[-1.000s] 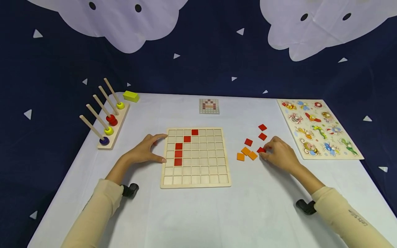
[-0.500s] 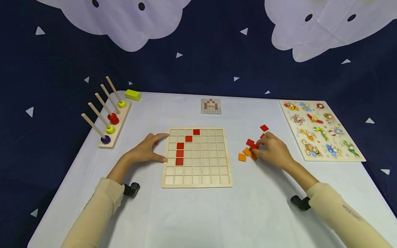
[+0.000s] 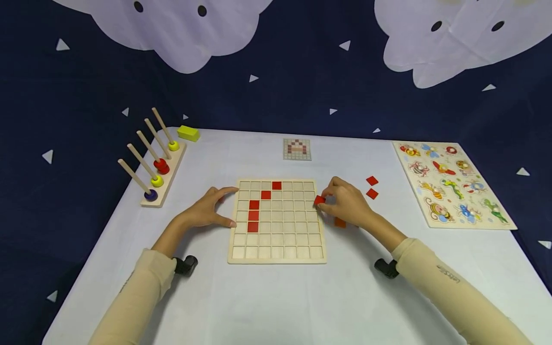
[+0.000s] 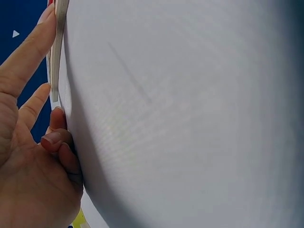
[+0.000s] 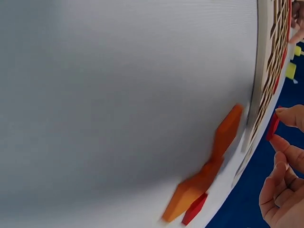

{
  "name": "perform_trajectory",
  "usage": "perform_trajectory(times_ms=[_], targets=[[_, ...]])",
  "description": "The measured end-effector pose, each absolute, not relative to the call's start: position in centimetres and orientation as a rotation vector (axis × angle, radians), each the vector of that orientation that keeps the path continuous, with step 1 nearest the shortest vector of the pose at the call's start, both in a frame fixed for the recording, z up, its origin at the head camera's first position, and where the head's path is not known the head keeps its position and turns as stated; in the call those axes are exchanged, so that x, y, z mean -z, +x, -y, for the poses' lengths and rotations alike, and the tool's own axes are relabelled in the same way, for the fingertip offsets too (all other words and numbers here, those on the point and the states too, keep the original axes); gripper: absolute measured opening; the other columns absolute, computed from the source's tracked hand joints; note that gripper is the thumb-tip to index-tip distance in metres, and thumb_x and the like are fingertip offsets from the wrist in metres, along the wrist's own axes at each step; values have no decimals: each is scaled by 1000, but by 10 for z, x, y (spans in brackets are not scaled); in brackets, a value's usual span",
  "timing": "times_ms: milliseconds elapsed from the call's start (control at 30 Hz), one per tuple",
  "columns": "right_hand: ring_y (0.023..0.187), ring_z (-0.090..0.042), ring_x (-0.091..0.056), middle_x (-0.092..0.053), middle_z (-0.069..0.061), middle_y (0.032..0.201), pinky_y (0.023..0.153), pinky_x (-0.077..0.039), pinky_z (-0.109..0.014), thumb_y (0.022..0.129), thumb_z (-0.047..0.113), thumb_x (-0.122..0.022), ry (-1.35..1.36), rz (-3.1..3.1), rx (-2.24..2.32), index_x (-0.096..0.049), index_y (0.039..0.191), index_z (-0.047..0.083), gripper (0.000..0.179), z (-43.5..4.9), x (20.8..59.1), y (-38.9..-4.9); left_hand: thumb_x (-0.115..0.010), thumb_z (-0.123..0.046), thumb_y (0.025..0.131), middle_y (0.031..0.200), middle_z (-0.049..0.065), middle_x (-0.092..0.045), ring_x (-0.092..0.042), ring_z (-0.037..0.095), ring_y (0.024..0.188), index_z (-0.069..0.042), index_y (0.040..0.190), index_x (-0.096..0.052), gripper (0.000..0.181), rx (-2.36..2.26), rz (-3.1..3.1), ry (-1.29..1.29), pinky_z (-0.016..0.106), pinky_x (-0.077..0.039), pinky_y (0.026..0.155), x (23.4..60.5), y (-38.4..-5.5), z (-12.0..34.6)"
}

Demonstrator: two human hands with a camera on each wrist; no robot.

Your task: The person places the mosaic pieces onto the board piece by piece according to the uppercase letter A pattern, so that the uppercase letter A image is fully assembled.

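My right hand (image 3: 348, 203) pinches a red square tile (image 3: 319, 200) between thumb and finger at the right edge of a wooden grid board (image 3: 277, 261). In the right wrist view the same tile (image 5: 272, 127) is held on edge at the fingertips. The board has several red tiles in its squares: three stacked in one column (image 3: 253, 215) and two stepping up to the right (image 3: 266, 195). My left hand (image 3: 201, 210) lies at the board's left edge, index finger and thumb spread apart and touching its rim. The left wrist view shows this hand (image 4: 35, 156) beside the board's side.
Orange tiles (image 3: 340, 222) lie partly hidden under my right hand. Two red tiles (image 3: 372, 193) lie to its right. A small pattern card (image 3: 297, 149) is behind the board. A peg stacker (image 3: 155, 196) and yellow block (image 3: 188, 133) stand left; an insect puzzle (image 3: 453, 184) lies right.
My right hand has picked up a red tile from the loose ones and carried it left to the board's right edge. My left hand has stayed at the board's left edge.
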State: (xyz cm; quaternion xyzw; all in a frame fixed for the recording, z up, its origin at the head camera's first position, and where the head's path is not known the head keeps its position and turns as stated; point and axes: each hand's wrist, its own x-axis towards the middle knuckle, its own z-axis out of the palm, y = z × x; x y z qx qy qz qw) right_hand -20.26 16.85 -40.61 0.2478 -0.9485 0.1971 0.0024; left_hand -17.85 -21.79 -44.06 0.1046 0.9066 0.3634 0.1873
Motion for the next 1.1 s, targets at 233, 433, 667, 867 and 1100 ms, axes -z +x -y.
perform_trajectory(times_ms=[233, 433, 667, 867, 1100], targets=[[82, -21, -58, -60, -8, 97, 75, -51, -41, 81, 23, -82, 911, 2931, -609, -77, 97, 3, 26, -140, 406, -214, -90, -35, 70, 112, 15, -40, -42, 29, 104, -20, 153, -36, 101, -1028, -2544, 285, 46, -37, 91, 440, -178, 216], [81, -19, -56, -58, -6, 94, 75, -50, -39, 82, 23, -81, 976, 2928, -598, -78, 96, 6, 23, -123, 409, -224, -91, -35, 70, 111, 14, -40, -42, 29, 104, -19, 153, -37, 100, -1025, -2546, 289, 46, -37, 90, 442, -178, 216], [79, -19, -56, -60, -7, 94, 74, -50, -39, 84, 22, -80, 1042, 2919, -588, -78, 93, 6, 18, -109, 411, -232, -91, -34, 69, 110, 14, -40, -43, 29, 103, -20, 153, -37, 100, -1029, -2549, 277, 46, -37, 90, 441, -177, 215], [79, -19, -56, -60, -7, 94, 74, -50, -39, 85, 21, -79, 1036, 2964, -541, -77, 94, 8, 16, -102, 416, -237, -91, -33, 69, 111, 15, -41, -43, 29, 105, -20, 153, -37, 100, -1027, -2556, 279, 47, -37, 92, 440, -177, 215], [79, -19, -54, -60, -5, 91, 72, -48, -39, 86, 19, -78, 988, 3080, -670, -72, 84, 11, 10, -95, 410, -242, -91, -33, 69, 110, 14, -41, -43, 29, 104, -21, 153, -37, 100, -1028, -2566, 281, 46, -37, 91, 440, -178, 217]])
